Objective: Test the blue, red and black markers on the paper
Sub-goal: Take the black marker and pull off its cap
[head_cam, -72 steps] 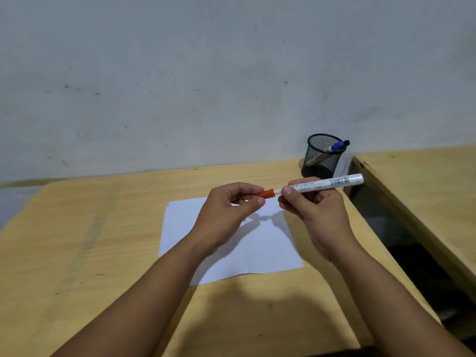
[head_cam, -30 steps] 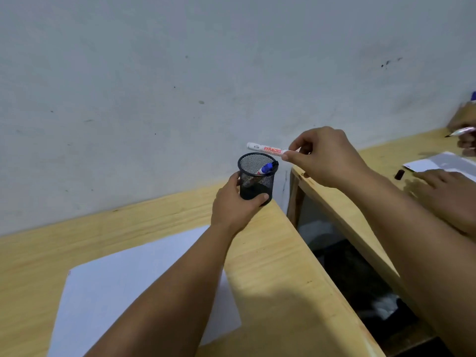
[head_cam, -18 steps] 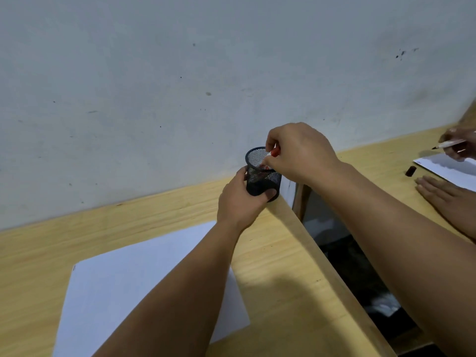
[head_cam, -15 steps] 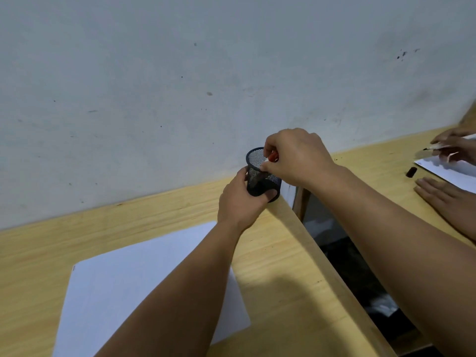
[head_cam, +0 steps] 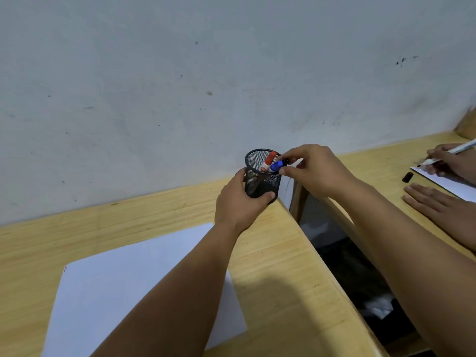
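A black mesh cup (head_cam: 260, 185) stands at the far right corner of my wooden table (head_cam: 280, 266). My left hand (head_cam: 238, 204) is wrapped around its lower half. Inside it the red marker (head_cam: 268, 161) leans cap up, with the blue marker (head_cam: 276, 165) beside it. My right hand (head_cam: 315, 171) hovers at the cup's right rim. Its thumb and forefinger pinch the dark cap of the black marker (head_cam: 285, 161), whose body is hidden. The white paper (head_cam: 123, 287) lies flat on the table, partly under my left forearm.
A grey wall rises right behind the cup. A dark gap (head_cam: 353, 274) separates my table from a second table on the right. There another person's hands (head_cam: 445, 204) rest by a sheet, one holding a pen, with a loose black cap (head_cam: 407, 177) nearby.
My right hand lowered the red marker into the cup and let it go, then shifted to the cup's right rim. My left hand moved from the red cap to grip the cup.
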